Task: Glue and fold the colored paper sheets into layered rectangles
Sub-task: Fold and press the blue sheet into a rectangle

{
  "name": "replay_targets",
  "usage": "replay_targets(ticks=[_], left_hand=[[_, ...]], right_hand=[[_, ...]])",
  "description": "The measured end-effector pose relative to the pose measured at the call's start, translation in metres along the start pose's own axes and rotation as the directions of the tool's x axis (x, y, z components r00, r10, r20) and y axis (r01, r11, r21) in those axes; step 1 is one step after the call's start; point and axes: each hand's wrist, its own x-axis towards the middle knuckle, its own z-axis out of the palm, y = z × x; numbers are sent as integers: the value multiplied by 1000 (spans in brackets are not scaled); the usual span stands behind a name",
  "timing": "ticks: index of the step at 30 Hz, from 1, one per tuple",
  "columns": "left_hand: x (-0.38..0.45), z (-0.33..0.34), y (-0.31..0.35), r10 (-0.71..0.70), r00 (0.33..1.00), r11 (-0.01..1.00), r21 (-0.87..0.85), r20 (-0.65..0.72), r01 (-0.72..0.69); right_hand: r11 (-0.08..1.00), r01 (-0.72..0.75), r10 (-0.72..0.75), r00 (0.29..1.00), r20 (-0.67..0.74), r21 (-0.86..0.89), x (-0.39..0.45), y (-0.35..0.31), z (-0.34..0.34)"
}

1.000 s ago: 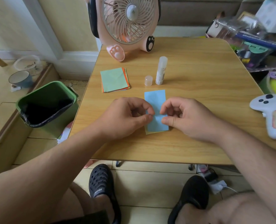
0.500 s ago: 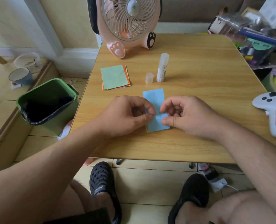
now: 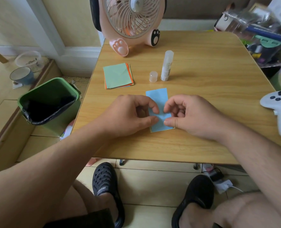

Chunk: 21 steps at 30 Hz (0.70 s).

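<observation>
**Pinching a blue strip at the near table edge**

Reading nearest first, the left black clog [image 3: 105, 181] bears small white lettering, too small to read. On the wooden table [image 3: 202, 96], left hand [image 3: 128, 116] and right hand [image 3: 190, 116] pinch the blue paper rectangle [image 3: 157, 97]. Farther off stand the cap [image 3: 153, 76], uncapped glue stick [image 3: 166, 65] with blurred print, and colored paper stack [image 3: 117, 76].

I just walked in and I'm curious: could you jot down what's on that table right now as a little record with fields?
Work piece: blue paper, flat on the wooden table
Left hand: pinches the blue paper
Right hand: pinches it too
Glue stick: upright, uncapped
Cap: stands beside the stick
Spare sheets: stacked, green on top
Far edge: pink fan
</observation>
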Motion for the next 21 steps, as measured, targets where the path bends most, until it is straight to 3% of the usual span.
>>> replay_targets(ticks=[14,21], left_hand=[[-1,4,7,17,1000,989,147,-12,-15],[-1,4,8,8,1000,990,141,-13,-6]], right_hand=[[996,14,-17,999,-27,-93,-1,-2,5],[994,3,-6,1000,-28,-107,-1,-3,5]])
